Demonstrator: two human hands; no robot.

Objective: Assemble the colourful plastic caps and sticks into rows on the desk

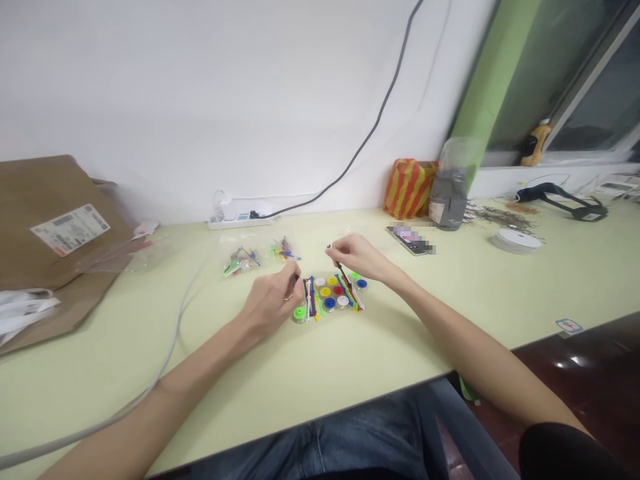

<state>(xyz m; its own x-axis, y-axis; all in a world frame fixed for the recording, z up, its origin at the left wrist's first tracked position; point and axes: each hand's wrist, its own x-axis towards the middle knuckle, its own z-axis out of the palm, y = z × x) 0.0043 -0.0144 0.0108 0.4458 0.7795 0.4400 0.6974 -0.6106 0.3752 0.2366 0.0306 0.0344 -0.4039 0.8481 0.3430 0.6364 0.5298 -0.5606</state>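
Observation:
My right hand (357,257) pinches a thin black plastic stick (342,268), which slants down over the right end of a small group of parts. My left hand (275,292) is closed beside the group's left end; a dark bit shows at its fingertips, too small to name. Between the hands lie several round plastic discs in yellow, red, white and blue, among them a blue disc (329,303). Thin coloured sticks (313,297) lie along the left of the discs, and more coloured sticks (349,291) along the right. A green disc (299,313) sits just below my left fingers.
Behind my hands lie two clear bags of coloured parts (243,259) (284,249). A power strip (235,220) stands by the wall. A pale cable (175,333) crosses my left forearm. Left is a brown paper bag (45,220); right, a phone (410,240) and white spool (516,241).

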